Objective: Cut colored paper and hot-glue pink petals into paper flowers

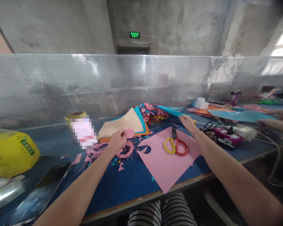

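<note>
My left hand (119,139) pinches a small pink paper circle (129,133) above the table. Beneath it lie pink paper scraps (124,150), one ring-shaped. My right hand (187,122) reaches toward the back, its fingers closed on the corner of a blue sheet (171,111) that tilts up. Between my forearms rests a pink paper sheet (165,166) with round bites cut from its left edge. Scissors (175,145) with one yellow and one red handle lie on that sheet. Stacked cream, blue and orange sheets (124,122) sit behind my left hand.
A heap of cut paper pieces (153,111) stands by the perforated metal screen (96,81). At left are a yellow bottle (11,152), a phone (42,191) and a tape roll (75,115). A purple device with cords (228,135) and another person's hand (269,122) are at right.
</note>
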Motion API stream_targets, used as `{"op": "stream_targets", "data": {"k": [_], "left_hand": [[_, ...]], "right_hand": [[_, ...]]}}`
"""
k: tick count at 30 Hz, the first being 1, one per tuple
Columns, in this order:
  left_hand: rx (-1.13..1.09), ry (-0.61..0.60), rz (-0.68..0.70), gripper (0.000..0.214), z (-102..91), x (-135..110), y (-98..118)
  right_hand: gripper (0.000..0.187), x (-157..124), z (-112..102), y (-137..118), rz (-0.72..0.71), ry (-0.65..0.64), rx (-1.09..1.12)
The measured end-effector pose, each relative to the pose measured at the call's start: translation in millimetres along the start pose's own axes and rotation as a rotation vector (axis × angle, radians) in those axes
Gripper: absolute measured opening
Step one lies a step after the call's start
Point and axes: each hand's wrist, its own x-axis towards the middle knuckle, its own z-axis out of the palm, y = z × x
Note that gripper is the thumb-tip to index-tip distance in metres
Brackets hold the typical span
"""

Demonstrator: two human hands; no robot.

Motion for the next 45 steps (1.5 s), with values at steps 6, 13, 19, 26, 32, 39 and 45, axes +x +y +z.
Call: {"op": "stream_targets", "data": {"k": [6,13,19,26,32,39,45], "left_hand": [[0.153,-0.082,-0.065,0.014,1.0,6.0,-15.0],[0.136,-0.116,-0.075,0.015,1.7,16.4,-24.4],[0.030,0.056,0.023,0.015,-1.4,18.1,-22.9],[-0.067,0.164,-0.018,0.021,-11.1,20.9,-28.1],[-0.362,0.080,-0.012,0.026,-16.9,11.3,-5.0],[-0.810,-0.053,-0.094,0.033,-4.4,-4.6,17.2],[-0.854,-0.091,-0.142,0.040,0.6,-7.5,16.1]], "right_hand": [[0.028,-6.0,3.8,-8.9,-0.095,-0.194,-0.053],[0.036,-7.2,13.9,-3.2,-0.152,-0.276,-0.235],[0.046,-2.8,11.9,-9.3,-0.229,-0.056,-0.253],[0.034,-21.8,0.9,-29.0,-0.182,-0.223,-0.363],[0.025,-25.4,-14.7,-82.7,-0.201,-0.260,-0.315],[0.031,-57.3,-3.4,-206.8,-0.402,-0.514,0.170],[0.017,-79.3,31.1,-208.1,-0.268,-0.442,0.504]]}}
